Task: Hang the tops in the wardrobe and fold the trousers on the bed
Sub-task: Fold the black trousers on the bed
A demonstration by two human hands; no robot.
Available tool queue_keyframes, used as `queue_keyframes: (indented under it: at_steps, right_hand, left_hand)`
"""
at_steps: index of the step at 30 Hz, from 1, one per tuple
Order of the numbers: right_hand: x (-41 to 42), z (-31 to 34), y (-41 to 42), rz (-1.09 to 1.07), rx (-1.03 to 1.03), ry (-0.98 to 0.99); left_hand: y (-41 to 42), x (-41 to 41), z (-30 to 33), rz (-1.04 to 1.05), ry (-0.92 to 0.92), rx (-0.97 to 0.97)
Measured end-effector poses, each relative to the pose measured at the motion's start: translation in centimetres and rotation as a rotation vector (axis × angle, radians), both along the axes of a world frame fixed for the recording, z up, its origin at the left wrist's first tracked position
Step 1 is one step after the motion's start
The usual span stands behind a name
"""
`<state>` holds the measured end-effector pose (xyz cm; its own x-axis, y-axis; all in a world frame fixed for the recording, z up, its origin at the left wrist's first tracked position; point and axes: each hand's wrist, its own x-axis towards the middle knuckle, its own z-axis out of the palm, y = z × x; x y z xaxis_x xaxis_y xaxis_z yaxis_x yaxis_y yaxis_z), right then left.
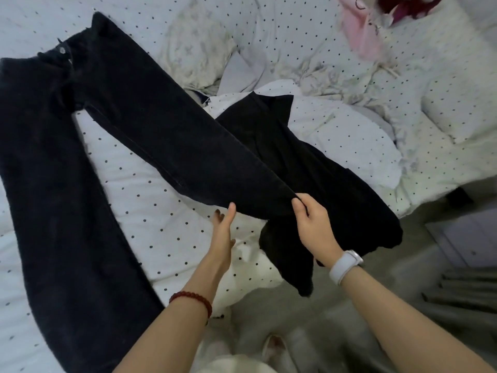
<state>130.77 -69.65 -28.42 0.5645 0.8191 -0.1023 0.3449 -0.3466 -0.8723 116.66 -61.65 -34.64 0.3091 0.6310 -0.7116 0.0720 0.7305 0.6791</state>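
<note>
Black trousers lie spread on the dotted bed, waistband far from both hands. Right hand pinches the hem of one leg, lifted off the bed. Left hand, fingers straight, touches the same hem from below. A dark garment lies under the right hand. Pink clothing is far beyond.

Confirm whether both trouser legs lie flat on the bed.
No: the right hand pinches one leg's hem of the black trousers, lifting it.

Trousers: black matt denim, metal button. Duvet: soft white dotted cloth. At 5 o'clock, wristband: smooth white plastic.
</note>
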Motion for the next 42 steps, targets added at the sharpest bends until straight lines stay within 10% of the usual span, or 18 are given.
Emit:
queue_keyframes:
  at_steps: [11, 17, 28, 35, 42]
  right_hand:
    - [0.5, 1.9, -6.0, 0.106, -0.234, 0.530]
    - [-2.9, 3.3, -9.0, 0.449, -0.213, 0.309]
    - [-19.8, 0.4, -8.8, 0.948, -0.191, -0.091]
    - [-27.6, -4.4, -7.5, 0.994, -0.333, -0.112]
    - [-33.0, -7.7, -7.1, 0.953, -0.391, -0.079]
  left_hand:
    - [-10.3, -2.6, 0.7, 0.039, 0.025, -0.132]
    - [-13.6, -8.3, 2.8, -0.074, 0.207, -0.104]
    - [-11.0, -20.8, 7.1, 0.163, -0.052, -0.027]
    - [-7.7, -26.8, 3.5, -0.055, 0.362, 0.169]
    - [-7.4, -31.7, -0.9, -0.129, 0.345, 0.182]
